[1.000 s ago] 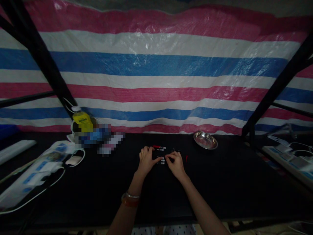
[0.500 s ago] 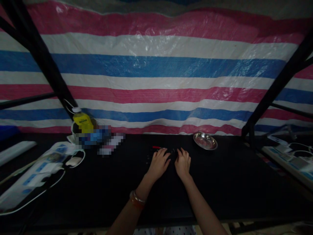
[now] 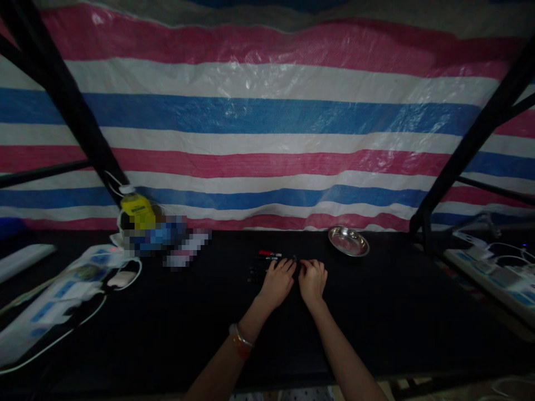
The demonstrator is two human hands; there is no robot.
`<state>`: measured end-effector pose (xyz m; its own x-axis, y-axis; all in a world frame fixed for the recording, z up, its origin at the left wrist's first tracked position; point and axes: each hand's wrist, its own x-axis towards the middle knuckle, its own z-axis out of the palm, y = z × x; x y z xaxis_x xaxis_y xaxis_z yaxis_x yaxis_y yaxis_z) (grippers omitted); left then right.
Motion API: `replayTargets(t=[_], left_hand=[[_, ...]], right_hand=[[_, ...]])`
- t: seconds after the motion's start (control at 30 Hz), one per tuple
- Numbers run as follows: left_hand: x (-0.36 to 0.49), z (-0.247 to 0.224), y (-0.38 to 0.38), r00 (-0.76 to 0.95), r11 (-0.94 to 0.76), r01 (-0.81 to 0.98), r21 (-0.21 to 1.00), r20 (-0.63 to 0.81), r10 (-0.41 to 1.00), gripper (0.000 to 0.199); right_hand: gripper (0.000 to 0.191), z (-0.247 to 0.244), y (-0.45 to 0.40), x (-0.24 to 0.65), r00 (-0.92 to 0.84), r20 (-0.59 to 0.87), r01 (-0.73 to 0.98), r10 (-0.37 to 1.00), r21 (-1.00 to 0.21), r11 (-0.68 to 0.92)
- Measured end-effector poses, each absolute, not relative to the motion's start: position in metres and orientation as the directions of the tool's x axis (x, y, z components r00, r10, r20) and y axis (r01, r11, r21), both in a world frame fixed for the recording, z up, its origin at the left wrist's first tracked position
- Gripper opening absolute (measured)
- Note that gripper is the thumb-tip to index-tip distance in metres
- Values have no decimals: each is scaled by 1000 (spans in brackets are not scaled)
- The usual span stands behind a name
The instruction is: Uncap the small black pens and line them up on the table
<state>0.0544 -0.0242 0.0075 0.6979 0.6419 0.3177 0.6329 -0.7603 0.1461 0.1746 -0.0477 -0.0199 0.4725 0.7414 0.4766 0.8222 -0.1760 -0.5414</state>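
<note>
My left hand (image 3: 279, 281) lies palm down on the black table, fingers a little apart, over the right ends of several dark pens (image 3: 257, 271). A red marker (image 3: 270, 253) lies just beyond its fingertips. To the right, my right hand (image 3: 313, 280) is curled, thumb and index finger pressed together on something small and dark that I cannot make out. A small dark item (image 3: 295, 258) lies between the fingertips of both hands. Behind my right hand, a round metal dish (image 3: 348, 241) rests on the table.
White power strips (image 3: 58, 303) with plugs and cables lie at the left. A yellow bottle (image 3: 140, 210) stands at the back left beside a blurred blue item (image 3: 159, 236). More chargers and cables (image 3: 499, 267) sit at the far right. Black metal posts (image 3: 463, 145) flank a striped sheet.
My left hand has moved slightly right and nearer to me, uncovering more of the red marker and dark pens. The fingers of my right hand have drawn together.
</note>
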Motion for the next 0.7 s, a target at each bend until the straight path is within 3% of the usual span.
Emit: replayTargets(t=[0.33,0.53,0.7], left_hand=[[53,10,-29,679,-769,596,232,366,637,25],[48,17,-31,669,-767,582,270,378,640,24],[46,17,-30,624,-733,606,309,387,679,23]], right_hand=[[27,-18,-51,174,459,507,844,730,-507,-178],[22,-21,-51,174,484,582,847,653,-498,-184],[23,-14,-54,173,500,515,823,696,-533,-197]])
